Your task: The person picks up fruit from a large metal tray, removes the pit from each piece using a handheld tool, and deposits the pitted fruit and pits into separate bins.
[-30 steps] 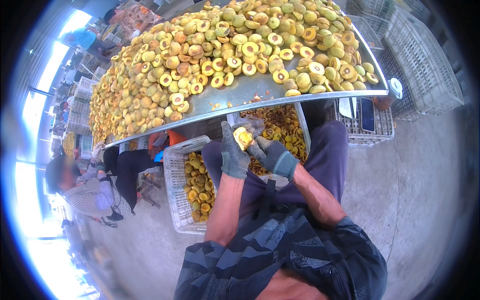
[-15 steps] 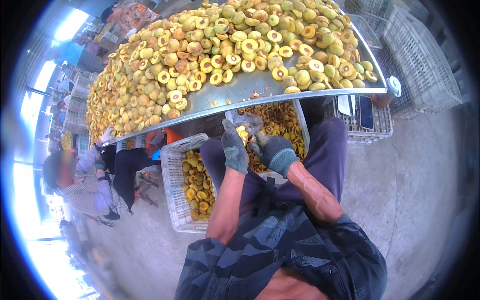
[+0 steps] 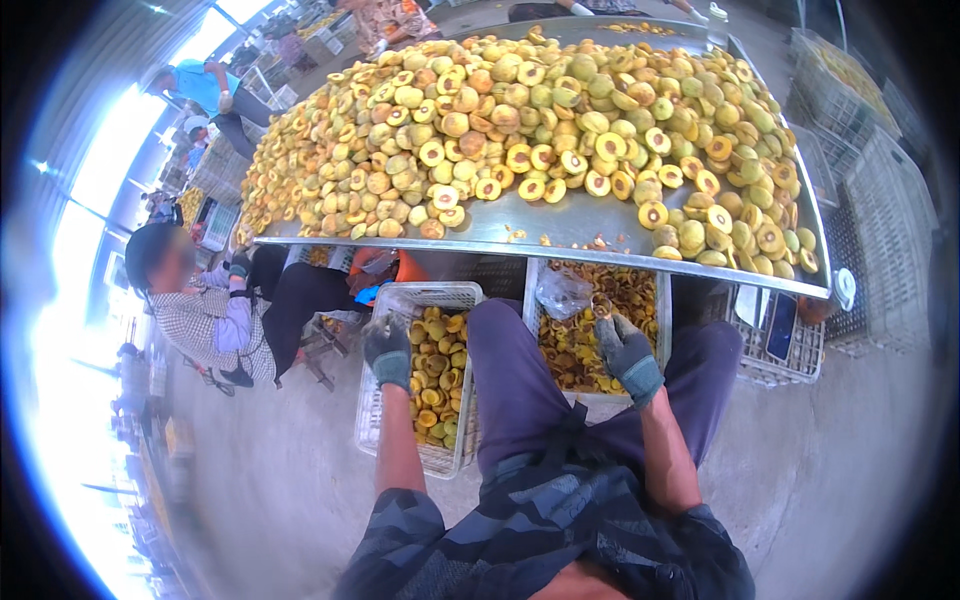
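My left hand [image 3: 387,350], in a dark glove, is over the left side of a white crate [image 3: 372,415] of halved yellow-green fruit [image 3: 432,385]. Its fingers look loosely apart, with no fruit visible in them. My right hand [image 3: 630,360], gloved too, is closed on a small ring-shaped tool [image 3: 601,306] that shows at its fingertips. Below it stands a second crate [image 3: 664,310] with fruit scraps and pits [image 3: 575,350]. A crumpled clear plastic bag [image 3: 563,293] lies on those scraps. A large heap of fruit halves [image 3: 500,130] covers most of the metal table [image 3: 500,222] ahead.
The table's metal edge [image 3: 560,257] runs above both crates. At the right, a phone [image 3: 781,326] lies on an upturned crate [image 3: 800,365], near a lidded jar [image 3: 843,290]. A co-worker [image 3: 205,320] sits at the left. Stacked crates [image 3: 890,220] stand far right.
My hands have parted: the left went left to the fruit crate and no longer shows the fruit piece; the right moved over the scrap crate. The whole view has shifted, showing more of the table.
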A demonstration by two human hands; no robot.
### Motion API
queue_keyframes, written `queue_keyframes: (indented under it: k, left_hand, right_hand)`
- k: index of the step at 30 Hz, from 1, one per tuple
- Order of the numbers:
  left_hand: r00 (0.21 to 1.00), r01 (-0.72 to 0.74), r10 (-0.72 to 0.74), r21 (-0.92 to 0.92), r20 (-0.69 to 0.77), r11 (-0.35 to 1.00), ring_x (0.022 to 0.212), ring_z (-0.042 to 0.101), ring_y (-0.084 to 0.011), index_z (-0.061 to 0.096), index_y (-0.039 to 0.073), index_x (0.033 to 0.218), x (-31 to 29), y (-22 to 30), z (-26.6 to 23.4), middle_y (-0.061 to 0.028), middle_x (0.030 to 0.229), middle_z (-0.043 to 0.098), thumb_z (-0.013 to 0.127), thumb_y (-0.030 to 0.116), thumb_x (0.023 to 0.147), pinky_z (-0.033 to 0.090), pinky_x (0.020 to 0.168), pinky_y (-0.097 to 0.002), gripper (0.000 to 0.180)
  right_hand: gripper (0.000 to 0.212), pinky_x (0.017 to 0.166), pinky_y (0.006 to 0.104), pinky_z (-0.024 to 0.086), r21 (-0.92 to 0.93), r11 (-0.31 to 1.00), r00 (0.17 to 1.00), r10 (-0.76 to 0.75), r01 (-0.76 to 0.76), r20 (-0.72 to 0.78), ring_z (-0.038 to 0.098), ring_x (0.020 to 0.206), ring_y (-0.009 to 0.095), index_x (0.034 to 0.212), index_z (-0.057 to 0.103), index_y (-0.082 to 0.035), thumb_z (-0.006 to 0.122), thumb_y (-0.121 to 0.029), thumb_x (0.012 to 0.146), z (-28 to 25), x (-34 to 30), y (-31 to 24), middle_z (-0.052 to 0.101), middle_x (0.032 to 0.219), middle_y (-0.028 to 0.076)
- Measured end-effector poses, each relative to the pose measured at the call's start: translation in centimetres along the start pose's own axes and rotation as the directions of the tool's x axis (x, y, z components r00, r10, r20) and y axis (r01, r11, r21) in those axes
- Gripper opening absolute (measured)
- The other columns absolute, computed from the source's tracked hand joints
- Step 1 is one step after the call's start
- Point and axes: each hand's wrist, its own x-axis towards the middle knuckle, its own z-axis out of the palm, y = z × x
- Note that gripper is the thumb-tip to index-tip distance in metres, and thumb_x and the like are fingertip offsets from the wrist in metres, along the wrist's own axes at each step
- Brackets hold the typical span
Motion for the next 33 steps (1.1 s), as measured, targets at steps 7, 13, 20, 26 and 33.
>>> queue_keyframes:
  k: [7, 13, 20, 26, 33]
  left_hand:
    - [0.978, -0.201, 0.196, -0.555, -0.069, 0.807, 0.097, 0.065, -0.0355, 0.068, 0.001, 0.101, -1.1, 9.3, -1.5, -0.0181, 0.102, 0.069, 0.058, 0.027, 0.094, 0.05, 0.086, -0.0422, 0.029]
    - [0.784, -0.38, 0.599, -0.637, 0.163, 0.671, 0.101, 0.064, -0.0332, 0.071, 0.007, 0.101, -2.3, 31.2, -1.0, -0.0159, 0.103, 0.069, 0.06, 0.036, 0.092, 0.049, 0.091, -0.0399, 0.032]
    - [0.573, -0.403, 0.573, -0.408, 0.586, 0.819, 0.103, 0.066, -0.0373, 0.069, 0.008, 0.11, -1.3, 45.4, 8.5, -0.0185, 0.113, 0.068, 0.057, 0.054, 0.084, 0.051, 0.09, -0.0462, 0.054]
    - [0.666, -0.153, 0.334, -0.315, 0.667, 0.937, 0.105, 0.067, -0.0321, 0.043, -0.002, 0.139, -3.0, 48.4, 8.5, -0.0198, 0.114, 0.068, 0.065, 0.057, 0.081, 0.052, 0.089, -0.0412, 0.086]
    - [0.817, -0.031, 0.412, -0.683, 0.403, 0.73, 0.091, 0.069, -0.0307, 0.054, 0.002, 0.13, -2.7, 45.2, 9.9, -0.019, 0.1, 0.07, 0.072, 0.047, 0.079, 0.054, 0.08, -0.0378, 0.071]
  right_hand:
    - [0.037, 0.068, 0.0453, 0.048, -0.145, 0.986, 0.994, -0.096, 0.087, -0.053, 0.065, 0.076, 0.039, 0.1, 0.061, -0.002, 0.052, -0.038, 0.099, 2.5, 0.9, 6.3, 0.065, 0.081, 0.024]
    - [0.04, 0.07, 0.0432, 0.048, -0.031, 0.987, 0.986, 0.156, -0.158, -0.061, 0.064, 0.075, 0.036, 0.098, 0.063, -0.001, 0.052, -0.04, 0.099, 1.4, 0.6, 9.4, 0.065, 0.08, 0.022]
    - [0.023, 0.054, 0.0336, 0.044, 0.023, 1.0, 0.992, -0.014, 0.017, -0.125, 0.053, 0.059, 0.014, 0.093, 0.059, -0.003, 0.058, -0.026, 0.097, 2.3, 1.3, 9.9, 0.056, 0.066, 0.004]
    - [0.042, 0.09, 0.0339, 0.049, -0.013, 0.999, 0.981, 0.054, -0.053, 0.185, 0.06, 0.11, 0.021, 0.136, 0.051, -0.003, 0.053, -0.024, 0.1, 2.4, 1.6, 11.9, 0.061, 0.126, 0.012]
    - [0.03, 0.066, 0.0292, 0.051, 0.063, 0.997, 0.993, 0.037, -0.044, 0.112, 0.064, 0.078, 0.015, 0.122, 0.058, -0.004, 0.054, -0.024, 0.1, 2.0, 1.0, 9.4, 0.067, 0.09, 0.008]
